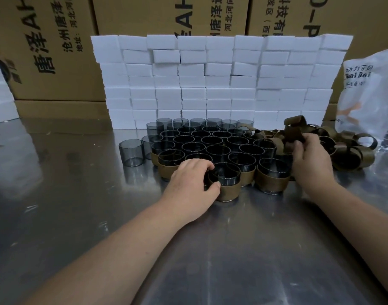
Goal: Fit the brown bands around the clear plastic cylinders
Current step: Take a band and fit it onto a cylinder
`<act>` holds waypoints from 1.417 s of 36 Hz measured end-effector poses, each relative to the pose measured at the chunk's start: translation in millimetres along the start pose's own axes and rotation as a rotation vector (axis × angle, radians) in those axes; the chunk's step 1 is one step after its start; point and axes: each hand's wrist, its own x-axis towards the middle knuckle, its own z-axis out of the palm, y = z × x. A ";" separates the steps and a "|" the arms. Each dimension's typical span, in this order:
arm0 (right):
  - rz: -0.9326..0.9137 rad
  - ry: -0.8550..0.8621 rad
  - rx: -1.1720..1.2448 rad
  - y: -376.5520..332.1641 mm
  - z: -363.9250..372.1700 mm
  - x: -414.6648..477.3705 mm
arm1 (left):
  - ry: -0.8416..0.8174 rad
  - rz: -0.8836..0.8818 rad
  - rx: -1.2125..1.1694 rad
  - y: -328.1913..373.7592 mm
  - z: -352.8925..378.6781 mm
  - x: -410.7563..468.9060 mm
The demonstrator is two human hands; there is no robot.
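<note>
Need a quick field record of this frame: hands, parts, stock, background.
left hand: grips a banded cylinder at the front of the group
right hand: pinches a brown band at the band pile
other banded cylinders: front rows, nearest the person
bare cylinders: upright in the rows behind; one stands apart at the left
surface: metal table
behind: stacked white blocks, cardboard boxes
far right: plastic bag
</note>
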 end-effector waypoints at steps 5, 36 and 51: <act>0.118 0.176 0.148 -8.1 -12.2 6.6 | 0.000 0.010 0.007 0.7 -0.4 -0.2; 0.148 -0.254 0.949 -120.8 -11.8 -71.1 | 0.450 0.245 -0.126 33.9 -18.0 -12.4; 0.093 -0.168 0.813 -118.1 -14.1 -73.3 | 0.469 -0.137 -0.226 26.6 -18.6 -8.2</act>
